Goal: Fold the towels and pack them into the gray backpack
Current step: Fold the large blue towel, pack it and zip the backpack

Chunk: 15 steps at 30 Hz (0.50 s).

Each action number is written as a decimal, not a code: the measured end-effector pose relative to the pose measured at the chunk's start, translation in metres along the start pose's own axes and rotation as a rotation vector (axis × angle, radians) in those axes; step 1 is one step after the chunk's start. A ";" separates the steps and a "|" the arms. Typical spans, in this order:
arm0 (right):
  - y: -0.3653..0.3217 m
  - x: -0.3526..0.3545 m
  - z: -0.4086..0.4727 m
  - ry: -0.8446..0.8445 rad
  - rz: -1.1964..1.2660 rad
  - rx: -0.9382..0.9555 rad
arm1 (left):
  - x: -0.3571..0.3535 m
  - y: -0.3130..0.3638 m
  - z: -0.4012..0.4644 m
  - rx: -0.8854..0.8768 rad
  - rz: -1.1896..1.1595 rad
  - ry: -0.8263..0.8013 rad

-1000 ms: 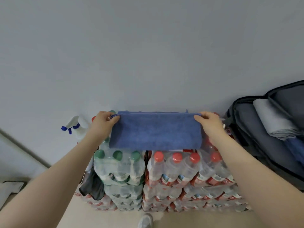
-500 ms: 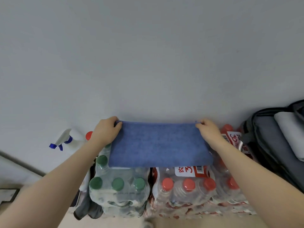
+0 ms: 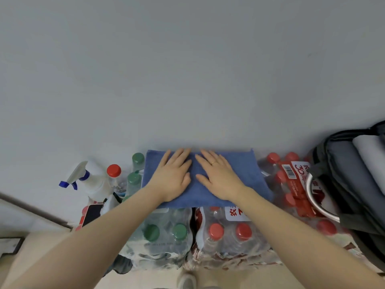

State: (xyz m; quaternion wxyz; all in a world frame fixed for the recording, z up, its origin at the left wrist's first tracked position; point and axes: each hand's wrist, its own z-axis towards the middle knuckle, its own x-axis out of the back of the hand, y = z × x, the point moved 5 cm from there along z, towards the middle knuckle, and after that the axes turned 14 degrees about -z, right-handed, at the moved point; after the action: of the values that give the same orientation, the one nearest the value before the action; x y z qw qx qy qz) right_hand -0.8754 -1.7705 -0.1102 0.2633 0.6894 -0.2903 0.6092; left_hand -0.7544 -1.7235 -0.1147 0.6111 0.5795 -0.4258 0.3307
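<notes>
A folded blue towel [image 3: 248, 176] lies flat on top of the stacked packs of water bottles, against the wall. My left hand [image 3: 173, 176] and my right hand [image 3: 216, 176] rest palm down on its middle, side by side, fingers spread, gripping nothing. The gray backpack [image 3: 345, 180] stands open at the right edge. A folded pale gray towel [image 3: 368, 155] lies inside it.
Shrink-wrapped packs of green-capped bottles [image 3: 162, 232] and red-capped bottles [image 3: 229, 232] form the work surface. A white spray bottle [image 3: 87, 180] and a phone [image 3: 91, 213] sit at the left. A metal ring [image 3: 318, 207] leans by the backpack. The wall [image 3: 187, 69] is close behind.
The towel was held up by its top corners, then laid flat on the bottle packs. Both hands let go of the corners and moved to its middle, pressing down.
</notes>
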 end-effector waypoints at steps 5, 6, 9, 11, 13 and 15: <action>0.037 -0.016 -0.013 -0.091 -0.052 -0.215 | -0.011 -0.013 -0.007 0.077 0.068 -0.036; 0.049 -0.018 -0.020 -0.097 -0.047 -0.276 | -0.011 -0.013 -0.007 0.088 0.077 -0.043; 0.079 -0.019 -0.043 -0.046 0.036 -0.467 | -0.011 -0.008 -0.010 0.134 0.080 -0.056; 0.091 -0.020 -0.057 0.006 0.153 -0.572 | -0.012 -0.004 -0.010 0.198 0.074 -0.049; 0.098 -0.021 -0.063 0.023 0.240 -0.634 | -0.014 0.002 -0.008 0.267 0.058 -0.012; 0.105 -0.023 -0.062 -0.023 0.303 -0.649 | -0.018 0.014 -0.004 0.308 0.044 0.007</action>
State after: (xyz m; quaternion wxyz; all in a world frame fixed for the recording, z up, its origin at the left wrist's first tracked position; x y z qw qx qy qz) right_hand -0.9958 -1.7975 -0.1245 0.3718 0.5257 -0.5705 0.5099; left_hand -0.7743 -1.7162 -0.1245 0.5091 0.6557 -0.3805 0.4076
